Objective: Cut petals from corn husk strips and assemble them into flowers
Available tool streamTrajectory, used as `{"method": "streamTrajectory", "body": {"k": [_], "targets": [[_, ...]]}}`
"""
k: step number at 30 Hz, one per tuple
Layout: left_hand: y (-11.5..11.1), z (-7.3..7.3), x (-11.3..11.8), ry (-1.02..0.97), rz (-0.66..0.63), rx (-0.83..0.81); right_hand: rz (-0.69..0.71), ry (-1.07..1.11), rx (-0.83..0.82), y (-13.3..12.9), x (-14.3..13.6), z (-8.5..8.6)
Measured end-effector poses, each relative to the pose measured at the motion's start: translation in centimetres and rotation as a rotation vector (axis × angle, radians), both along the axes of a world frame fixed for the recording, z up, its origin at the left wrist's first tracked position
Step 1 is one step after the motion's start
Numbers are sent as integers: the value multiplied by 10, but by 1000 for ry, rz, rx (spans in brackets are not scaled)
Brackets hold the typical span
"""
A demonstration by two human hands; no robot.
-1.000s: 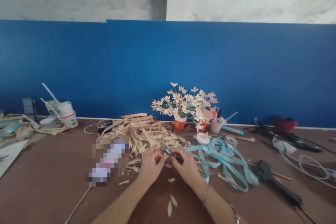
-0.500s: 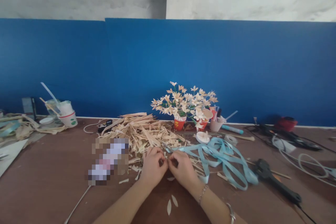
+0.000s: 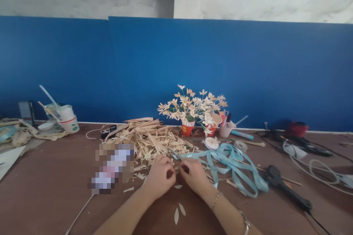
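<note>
My left hand [image 3: 160,177] and my right hand [image 3: 193,176] are close together over the table, thumb and fingers of each curled into a pinch. A small gap separates their fingertips. Whatever they hold is too small or hidden to make out. Just beyond the fingers is a heap of dry, pale husk strips [image 3: 150,137]. A thin pointed metal tool [image 3: 174,153] lies at its near edge, partly behind my hands. On the table below my hands lie small pale petal-shaped pieces [image 3: 176,216]. Light blue ribbon [image 3: 234,165] lies tangled to the right of my right hand.
Artificial flowers [image 3: 193,104] stand in red cups [image 3: 188,129] at the back. A black-handled tool [image 3: 288,187] with a cord lies at right, near white cables [image 3: 311,170]. At left are a blurred-out object [image 3: 111,170] with a cable and a white cup [image 3: 69,124].
My hands have drawn slightly apart, widening the gap between their fingertips. The whole view has shifted a little. The things on the table stay where they were.
</note>
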State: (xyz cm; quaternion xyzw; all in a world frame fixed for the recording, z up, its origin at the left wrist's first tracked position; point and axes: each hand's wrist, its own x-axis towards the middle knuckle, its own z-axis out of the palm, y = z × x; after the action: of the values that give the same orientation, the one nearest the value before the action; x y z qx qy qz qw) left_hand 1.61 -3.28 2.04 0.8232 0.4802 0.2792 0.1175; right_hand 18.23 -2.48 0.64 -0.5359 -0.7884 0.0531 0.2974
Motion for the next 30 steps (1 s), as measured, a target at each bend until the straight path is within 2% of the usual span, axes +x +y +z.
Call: {"method": "streamTrajectory", "body": {"k": [3,10,17,23,30], "targets": [[-5,2,0,58,-165,-77,44,-84,-6,-1,3,0],[-10,-1,0,89,-221,-159,109,-103,-14,-2,3,-2],[1,-2,-4,-30,-64,-73,126,136,-38,-3,2,6],[2,-1,-5,-65,-46,-45,208,361,-122,-4,-2,12],[6,-6,-3,-280,5,-140,211,470,-160,-1,0,10]]}}
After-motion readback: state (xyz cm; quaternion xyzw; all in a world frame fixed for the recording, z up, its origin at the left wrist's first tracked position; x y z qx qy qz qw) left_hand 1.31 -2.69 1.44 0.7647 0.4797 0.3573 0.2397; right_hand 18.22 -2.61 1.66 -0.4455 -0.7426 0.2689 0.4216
